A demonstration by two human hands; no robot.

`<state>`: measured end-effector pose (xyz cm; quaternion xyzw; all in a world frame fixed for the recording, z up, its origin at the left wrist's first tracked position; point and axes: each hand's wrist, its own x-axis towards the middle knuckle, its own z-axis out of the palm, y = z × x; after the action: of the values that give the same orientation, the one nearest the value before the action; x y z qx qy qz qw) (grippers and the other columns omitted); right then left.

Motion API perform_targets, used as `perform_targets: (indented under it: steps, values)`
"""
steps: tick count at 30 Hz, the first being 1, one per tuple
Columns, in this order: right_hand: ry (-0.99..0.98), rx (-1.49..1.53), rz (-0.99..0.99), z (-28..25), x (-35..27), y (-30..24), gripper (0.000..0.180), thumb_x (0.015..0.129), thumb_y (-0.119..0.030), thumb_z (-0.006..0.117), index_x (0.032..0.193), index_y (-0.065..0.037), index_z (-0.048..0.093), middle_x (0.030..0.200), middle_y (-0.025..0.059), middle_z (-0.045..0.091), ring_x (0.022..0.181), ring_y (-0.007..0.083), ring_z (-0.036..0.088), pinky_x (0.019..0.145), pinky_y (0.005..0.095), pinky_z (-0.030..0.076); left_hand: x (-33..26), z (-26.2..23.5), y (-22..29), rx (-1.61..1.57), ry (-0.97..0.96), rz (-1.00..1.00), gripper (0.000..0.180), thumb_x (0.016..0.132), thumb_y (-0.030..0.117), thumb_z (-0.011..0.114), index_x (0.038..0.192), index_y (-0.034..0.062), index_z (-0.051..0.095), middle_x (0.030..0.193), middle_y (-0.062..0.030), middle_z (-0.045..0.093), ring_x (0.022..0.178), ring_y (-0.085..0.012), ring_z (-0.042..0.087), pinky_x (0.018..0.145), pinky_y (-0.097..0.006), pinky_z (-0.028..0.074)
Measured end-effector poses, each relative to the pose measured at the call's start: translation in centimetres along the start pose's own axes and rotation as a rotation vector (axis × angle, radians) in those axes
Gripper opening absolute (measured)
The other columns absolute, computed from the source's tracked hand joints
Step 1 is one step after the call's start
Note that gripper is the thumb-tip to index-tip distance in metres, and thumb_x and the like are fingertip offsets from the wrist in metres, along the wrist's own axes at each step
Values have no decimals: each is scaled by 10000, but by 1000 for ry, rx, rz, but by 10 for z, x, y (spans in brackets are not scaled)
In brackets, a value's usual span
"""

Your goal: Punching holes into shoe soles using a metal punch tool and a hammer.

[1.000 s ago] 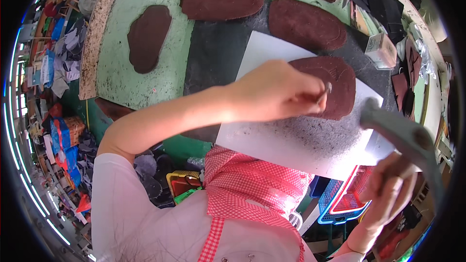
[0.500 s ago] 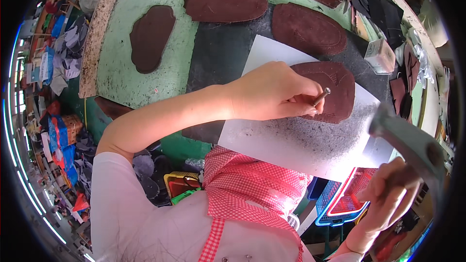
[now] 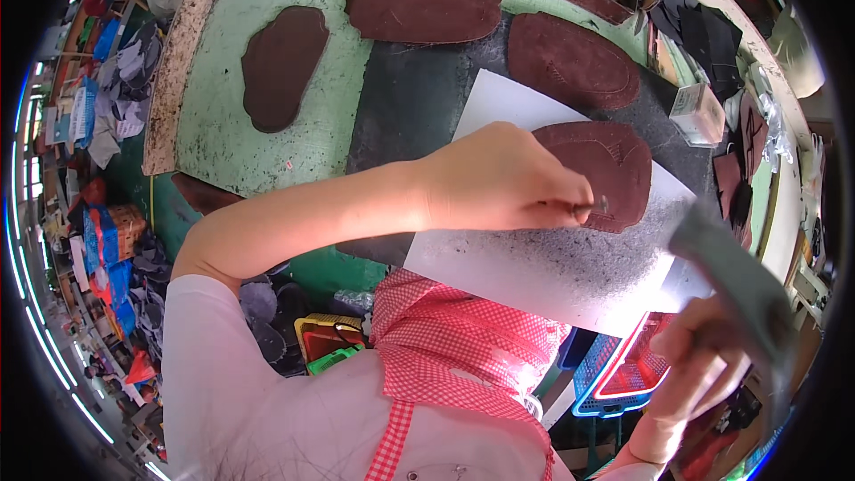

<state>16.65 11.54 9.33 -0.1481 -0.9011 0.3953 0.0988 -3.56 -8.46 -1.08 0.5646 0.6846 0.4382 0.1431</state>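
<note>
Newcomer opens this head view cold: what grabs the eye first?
Probably the big grey hammer, blurred, in the right hand at the picture's right. Next, near the centre, the left hand pinching a small metal tool over a brown piece on a white sheet. Below that, the red-and-white checked apron stands out.

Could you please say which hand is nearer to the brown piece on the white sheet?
Left. The left hand is over the brown piece, covering part of it; the right hand, holding a hammer, is apart from it, to the lower right.
</note>
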Motion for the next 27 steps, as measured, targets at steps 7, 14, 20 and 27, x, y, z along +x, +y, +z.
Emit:
perform_targets:
  steps: [7, 14, 20, 27]
  values:
    - [-465, 547, -20, -12, 39, 8, 445, 973, -368, 523, 941, 75, 511, 615, 52, 470, 461, 102, 449, 419, 227, 370, -6, -8, -9, -255, -49, -134, 134, 866, 188, 655, 950, 85, 657, 866, -14, 687, 712, -221, 662, 623, -284, 521]
    - [-257, 168, 21, 25, 21, 1, 414, 990, -381, 469, 1052, 28, 483, 629, -6, 442, 465, 39, 347, 435, 174, 247, -5, -14, 4, 149, -111, 17, 138, 860, 194, 669, 925, 72, 658, 886, -10, 694, 736, -217, 673, 636, -290, 527]
    - [-94, 460, 142, 7, 14, -22, 343, 943, -295, 563, 949, 46, 527, 633, 38, 508, 533, 88, 458, 509, 228, 369, -4, -19, -8, -223, -124, -123, 126, 858, 179, 672, 928, 75, 664, 883, -19, 697, 746, -215, 678, 659, -281, 537]
    - [-257, 229, 126, 25, 21, -15, 238, 962, -234, 512, 875, -13, 513, 639, 38, 502, 537, 88, 396, 500, 270, 328, -11, -20, 4, 152, -120, 18, 116, 853, 176, 675, 930, 89, 664, 911, -8, 699, 728, -219, 671, 642, -282, 535]
